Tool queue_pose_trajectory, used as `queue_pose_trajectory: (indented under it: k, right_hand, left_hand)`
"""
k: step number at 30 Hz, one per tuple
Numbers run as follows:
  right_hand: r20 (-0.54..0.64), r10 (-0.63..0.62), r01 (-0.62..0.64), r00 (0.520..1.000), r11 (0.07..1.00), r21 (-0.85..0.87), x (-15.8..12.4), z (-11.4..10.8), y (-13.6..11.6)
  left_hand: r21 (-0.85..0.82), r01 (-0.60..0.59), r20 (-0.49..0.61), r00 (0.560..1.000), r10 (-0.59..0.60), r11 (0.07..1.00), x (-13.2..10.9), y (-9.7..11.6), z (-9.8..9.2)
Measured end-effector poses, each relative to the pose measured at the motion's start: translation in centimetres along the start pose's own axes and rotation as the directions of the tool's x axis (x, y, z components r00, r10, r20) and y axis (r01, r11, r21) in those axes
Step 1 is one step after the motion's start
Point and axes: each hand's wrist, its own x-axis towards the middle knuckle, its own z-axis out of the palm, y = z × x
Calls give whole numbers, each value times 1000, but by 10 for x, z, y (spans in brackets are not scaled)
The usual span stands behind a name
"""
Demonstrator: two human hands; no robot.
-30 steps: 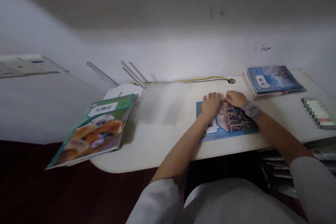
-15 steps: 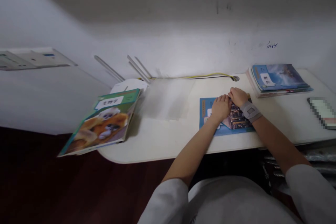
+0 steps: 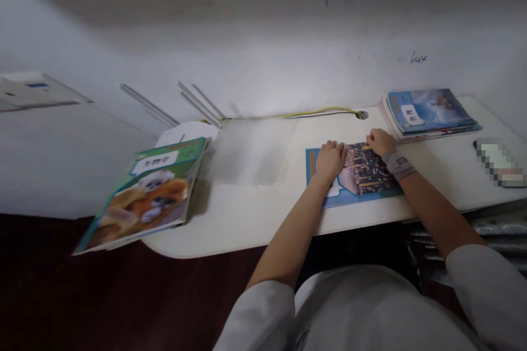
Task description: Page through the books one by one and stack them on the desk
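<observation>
A blue textbook (image 3: 364, 170) with a night-city photo on its cover lies flat on the white desk in front of me. My left hand (image 3: 330, 160) rests on the left part of its cover, fingers stretched toward the top edge. At the upper right edge of the same book is my right hand (image 3: 382, 143), with a grey band on the wrist. Its fingers are curled in, and what they pinch, if anything, is hidden. Left of the book, a clear plastic sheet (image 3: 251, 153) lies on the desk.
A stack of books (image 3: 432, 112) stands at the back right, a phone (image 3: 500, 162) at the right edge. A green biology textbook (image 3: 150, 192) tops a pile overhanging the desk's left end. Behind it a white device with antennas (image 3: 189, 130) has a yellow cable (image 3: 325, 110) along the wall.
My hands, close together at the book's top edge before, have moved apart, left hand to the left and right hand to the right, uncovering the city photo. The view has shifted slightly right.
</observation>
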Motion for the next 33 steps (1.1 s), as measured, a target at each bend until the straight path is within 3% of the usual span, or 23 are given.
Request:
queue_pose_trajectory:
  k: [5, 9, 12, 14, 15, 18, 22, 27, 33]
  right_hand:
    - [-4, 63, -63, 998, 998, -7, -3, -5, 22]
    - [-35, 37, -38, 999, 999, -29, -6, -15, 14]
    - [-51, -174, 172, 983, 984, -44, -12, -17, -20]
    - [6, -436, 436, 900, 900, -15, -17, -12, -51]
    - [36, -505, 505, 862, 863, 7, -20, -8, -65]
    - [71, -564, 563, 823, 826, 32, -25, 5, -83]
    - [82, -543, 543, 836, 840, 29, -22, 7, -44]
    - [51, -440, 440, 897, 898, 13, -21, 1, 18]
    - [-9, -275, 275, 962, 962, 7, -27, 10, 33]
  left_hand:
    - [64, 152, -1, 988, -153, 986, -9, -25, -2]
    - [90, 229, 11, 973, -231, 969, -14, -36, -4]
    - [113, 227, 20, 973, -230, 967, -14, -35, -4]
    - [118, 206, 25, 977, -210, 971, -13, -34, -3]
    - [117, 200, 28, 978, -205, 973, -13, -34, -3]
    - [96, 204, 41, 977, -208, 974, -14, -35, -3]
    - [69, 246, 54, 967, -250, 967, -16, -41, -3]
    - [33, 338, 48, 939, -340, 940, -19, -53, -2]
    - [46, 422, -7, 906, -423, 905, -23, -49, -3]
